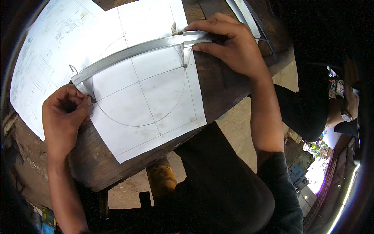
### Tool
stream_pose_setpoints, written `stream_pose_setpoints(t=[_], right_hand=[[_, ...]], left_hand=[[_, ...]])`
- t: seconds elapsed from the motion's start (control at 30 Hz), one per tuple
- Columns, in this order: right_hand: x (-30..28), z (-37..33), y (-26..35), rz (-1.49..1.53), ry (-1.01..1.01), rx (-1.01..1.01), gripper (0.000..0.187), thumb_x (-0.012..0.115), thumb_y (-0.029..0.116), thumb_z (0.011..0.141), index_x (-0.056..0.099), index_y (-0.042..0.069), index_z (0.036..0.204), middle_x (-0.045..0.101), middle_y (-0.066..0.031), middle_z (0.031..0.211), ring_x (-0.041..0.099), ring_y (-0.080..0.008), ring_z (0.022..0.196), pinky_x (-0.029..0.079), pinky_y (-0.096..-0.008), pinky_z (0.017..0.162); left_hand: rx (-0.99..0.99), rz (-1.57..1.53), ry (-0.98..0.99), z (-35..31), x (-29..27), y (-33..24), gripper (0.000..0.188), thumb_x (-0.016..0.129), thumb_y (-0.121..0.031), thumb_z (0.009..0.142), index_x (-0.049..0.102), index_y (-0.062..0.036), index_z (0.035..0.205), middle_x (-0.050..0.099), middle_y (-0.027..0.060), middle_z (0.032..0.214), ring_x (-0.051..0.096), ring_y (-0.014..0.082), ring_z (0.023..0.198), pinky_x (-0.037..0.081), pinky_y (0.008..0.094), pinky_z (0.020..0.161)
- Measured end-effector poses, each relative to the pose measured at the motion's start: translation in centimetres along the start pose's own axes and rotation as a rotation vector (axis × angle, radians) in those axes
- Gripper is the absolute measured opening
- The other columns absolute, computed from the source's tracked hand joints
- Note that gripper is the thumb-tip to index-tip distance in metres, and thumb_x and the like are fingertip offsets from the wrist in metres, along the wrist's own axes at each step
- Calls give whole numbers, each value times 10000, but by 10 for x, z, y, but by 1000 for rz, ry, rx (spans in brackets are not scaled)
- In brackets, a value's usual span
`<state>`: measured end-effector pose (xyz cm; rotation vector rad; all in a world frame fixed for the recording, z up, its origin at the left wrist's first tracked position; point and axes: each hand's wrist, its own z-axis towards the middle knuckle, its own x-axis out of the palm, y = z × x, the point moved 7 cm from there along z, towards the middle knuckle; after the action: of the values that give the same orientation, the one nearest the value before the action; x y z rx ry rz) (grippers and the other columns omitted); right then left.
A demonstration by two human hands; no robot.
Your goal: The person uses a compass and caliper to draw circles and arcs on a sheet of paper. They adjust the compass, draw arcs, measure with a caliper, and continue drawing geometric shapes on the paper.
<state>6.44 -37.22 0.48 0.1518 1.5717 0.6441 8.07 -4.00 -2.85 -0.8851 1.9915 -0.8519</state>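
A long metal vernier caliper (132, 51) lies across a white sheet of paper (117, 144) that bears a pencilled circle and crossing straight lines. My left hand (67, 111) pinches the caliper's fixed jaw at its left end, beside the circle's left edge. At the other end my right hand (230, 43) grips the sliding part between thumb and fingers. The sliding jaw's tip points down near the right side of the circle, where a straight line meets it. The caliper covers part of the circle's upper arc.
A larger sheet with printed technical drawings (41, 66) lies at the left on the dark wooden table (226, 85). Metal strips (249, 17) rest at the table's far right. My dark-clothed leg (226, 171) is below the near edge. Another person's hand (350, 103) with a wristwatch shows at right.
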Motion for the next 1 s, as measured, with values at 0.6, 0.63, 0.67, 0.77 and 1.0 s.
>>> stream_pose_setpoints(t=[0.6, 0.63, 0.67, 0.77, 1.0], right_hand=[[3, 5, -5, 35, 44, 4, 410, 816, 137, 789, 747, 137, 1193, 669, -20, 956, 650, -143, 860, 563, -299, 777], [2, 5, -4, 42, 36, 4, 409, 815, 137, 789, 747, 136, 1192, 670, -21, 959, 652, -143, 865, 565, -300, 783], [3, 6, -4, 48, 27, 5, 408, 814, 136, 790, 747, 136, 1192, 672, -22, 962, 654, -143, 869, 567, -302, 788], [3, 6, -3, 49, 25, 0, 409, 811, 130, 792, 745, 136, 1195, 675, -22, 976, 659, -144, 885, 571, -306, 805], [0, 5, -2, 33, 34, -28, 435, 798, 87, 809, 724, 139, 1235, 674, -52, 1039, 658, -173, 951, 565, -327, 852]], left_hand=[[12, -33, -7, 1, 0, 7, 95, 710, 44, 891, 645, -25, 882, 614, -18, 706, 531, 33, 596, 414, 201, 525], [19, -30, -2, 1, 0, 7, 97, 710, 44, 891, 643, -26, 880, 611, -20, 704, 528, 32, 595, 412, 201, 525], [26, -28, 3, 1, 0, 6, 99, 711, 43, 891, 642, -27, 878, 609, -21, 702, 525, 32, 594, 410, 200, 526], [11, -31, 9, 1, 0, 5, 107, 713, 41, 890, 636, -31, 872, 601, -26, 697, 517, 32, 591, 407, 200, 528], [20, 40, 13, 1, 2, 1, 117, 722, 34, 885, 633, -40, 865, 599, -25, 698, 540, 40, 620, 416, 207, 534]])
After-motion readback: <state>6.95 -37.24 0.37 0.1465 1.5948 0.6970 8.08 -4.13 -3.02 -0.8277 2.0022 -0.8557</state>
